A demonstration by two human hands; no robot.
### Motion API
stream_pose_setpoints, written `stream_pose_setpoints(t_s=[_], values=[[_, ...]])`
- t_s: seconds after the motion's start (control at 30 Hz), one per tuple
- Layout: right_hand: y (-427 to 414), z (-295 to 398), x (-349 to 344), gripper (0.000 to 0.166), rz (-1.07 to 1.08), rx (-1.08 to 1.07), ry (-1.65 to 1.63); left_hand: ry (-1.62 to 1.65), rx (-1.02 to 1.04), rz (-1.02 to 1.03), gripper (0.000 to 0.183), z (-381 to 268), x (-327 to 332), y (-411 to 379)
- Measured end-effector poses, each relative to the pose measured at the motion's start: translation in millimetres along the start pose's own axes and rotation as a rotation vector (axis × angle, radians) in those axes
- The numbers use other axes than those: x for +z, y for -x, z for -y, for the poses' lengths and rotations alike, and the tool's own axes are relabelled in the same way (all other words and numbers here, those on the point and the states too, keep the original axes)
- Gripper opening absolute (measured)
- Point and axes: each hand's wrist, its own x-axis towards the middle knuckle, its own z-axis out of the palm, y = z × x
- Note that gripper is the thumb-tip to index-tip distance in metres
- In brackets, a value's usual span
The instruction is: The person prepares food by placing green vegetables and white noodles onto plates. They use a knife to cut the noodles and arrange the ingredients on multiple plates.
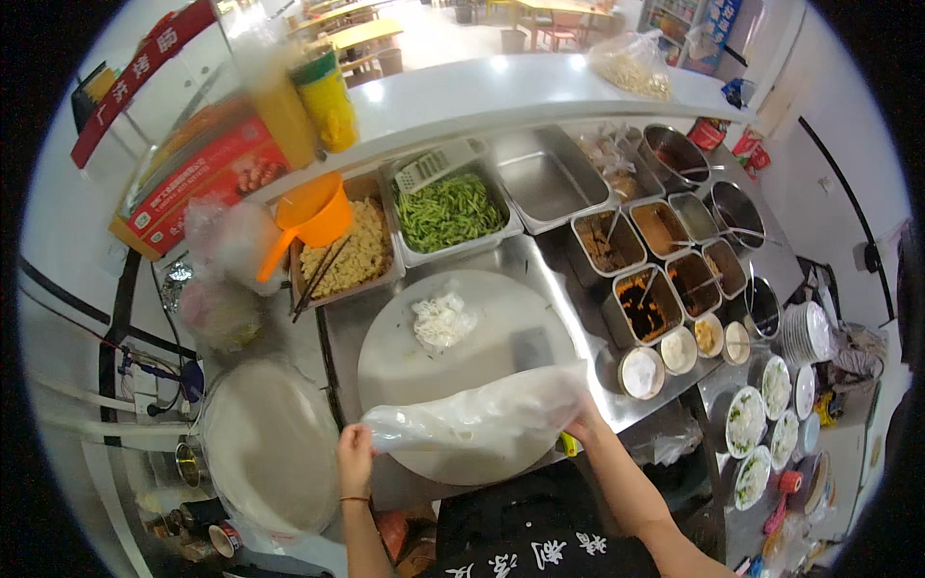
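A clear plastic bag (484, 412) is stretched sideways over the near part of a round white board (390, 339). My left hand (356, 448) grips its left end, and my right hand (587, 419) has hold of its right end. Farther back on the board lies a small heap of white noodle-like strips (439, 319). A cleaver blade (532, 350) rests on the board behind the bag; a yellow-green handle (569, 444) shows just beside my right hand. Whether anything is inside the bag cannot be told.
Behind the board stand steel trays of shredded cucumber (452, 217) and pale chunks, with an orange ladle (314, 213) and chopsticks (321, 278). Sauce tins (647, 303) and small bowls (641, 373) are at the right, plated food (746, 421) beyond. A large round lidded tub (271, 448) is at left.
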Motion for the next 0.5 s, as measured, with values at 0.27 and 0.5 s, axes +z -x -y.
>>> stream_pose_setpoints(t_s=[0.27,0.5], values=[[-4,-20,21,0.048,0.000,0.053,0.079,-0.346,0.176,0.323,0.025,-12,103,31],[8,-32,13,0.031,-0.113,-0.427,1.303,-0.180,0.364,0.495,0.025,-58,205,37]])
